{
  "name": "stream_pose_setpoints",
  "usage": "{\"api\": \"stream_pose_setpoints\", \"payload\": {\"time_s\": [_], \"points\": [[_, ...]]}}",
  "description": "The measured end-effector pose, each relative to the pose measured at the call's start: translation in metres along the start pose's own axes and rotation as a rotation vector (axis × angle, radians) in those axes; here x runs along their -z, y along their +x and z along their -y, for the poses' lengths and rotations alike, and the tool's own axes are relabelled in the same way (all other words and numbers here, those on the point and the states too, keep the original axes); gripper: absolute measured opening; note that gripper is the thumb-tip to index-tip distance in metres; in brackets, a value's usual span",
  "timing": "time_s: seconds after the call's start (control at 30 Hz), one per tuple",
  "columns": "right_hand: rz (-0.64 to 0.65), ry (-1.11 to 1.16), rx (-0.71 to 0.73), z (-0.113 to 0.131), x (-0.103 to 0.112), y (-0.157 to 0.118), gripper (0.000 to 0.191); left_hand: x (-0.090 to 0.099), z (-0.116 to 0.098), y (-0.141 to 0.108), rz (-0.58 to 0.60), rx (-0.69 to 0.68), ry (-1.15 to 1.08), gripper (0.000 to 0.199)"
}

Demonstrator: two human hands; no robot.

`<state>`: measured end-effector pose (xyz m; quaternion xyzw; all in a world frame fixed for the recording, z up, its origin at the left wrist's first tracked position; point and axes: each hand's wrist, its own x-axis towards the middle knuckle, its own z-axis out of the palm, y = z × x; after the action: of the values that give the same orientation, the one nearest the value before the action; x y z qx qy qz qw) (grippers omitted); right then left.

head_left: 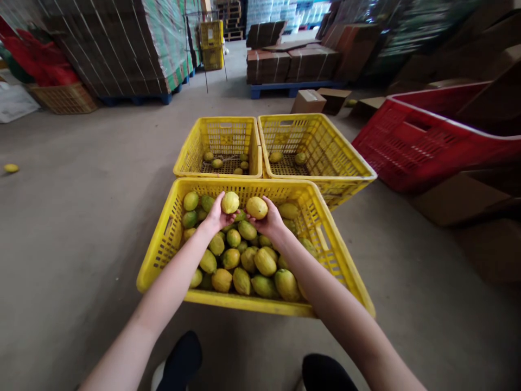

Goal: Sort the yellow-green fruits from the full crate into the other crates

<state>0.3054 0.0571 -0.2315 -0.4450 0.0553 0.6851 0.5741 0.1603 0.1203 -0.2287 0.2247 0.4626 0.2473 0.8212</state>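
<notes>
A yellow lemon [230, 202] rests in my left hand [218, 216], its fingers curled beneath the fruit. My right hand [272, 218] holds another yellow lemon [256, 208] a short way to the right, thumb along its upper side. Both hands are over the near yellow crate [244, 305], toward its far wall. Inside that crate lie several green and yellow lemons [265, 262], partly hidden by my forearms. Behind it, the left rear crate [177, 163] has several lemons [217, 163] on its floor. In the right rear crate [350, 153] two lemons [300, 158] are visible.
A large red crate [411, 141] and cardboard boxes [459, 198] stand to the right. One loose lemon [11, 168] lies on the floor at far left. Wrapped stacks [101, 49] and a blue pallet [277, 88] are farther back. My feet are close to the near crate.
</notes>
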Motion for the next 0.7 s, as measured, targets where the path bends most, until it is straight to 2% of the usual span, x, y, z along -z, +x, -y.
{"api": "stream_pose_setpoints", "payload": {"time_s": [0.17, 0.37, 0.53, 0.7], "points": [[0.068, -0.049, 0.11, 0.0, -0.001, -0.002, 0.028, 0.001, 0.0, -0.002, 0.007, -0.141, -0.131, 0.037], [0.121, 0.069, 0.251, -0.002, 0.001, -0.004, 0.015, 0.007, -0.001, 0.002, 0.076, -0.146, -0.21, 0.044], [0.12, 0.139, 0.284, -0.002, 0.005, 0.003, 0.027, 0.009, -0.002, 0.003, 0.135, -0.15, -0.269, 0.044], [0.098, 0.09, 0.297, -0.003, 0.008, 0.019, 0.032, 0.006, -0.002, -0.001, 0.165, -0.15, -0.339, 0.044]]}}
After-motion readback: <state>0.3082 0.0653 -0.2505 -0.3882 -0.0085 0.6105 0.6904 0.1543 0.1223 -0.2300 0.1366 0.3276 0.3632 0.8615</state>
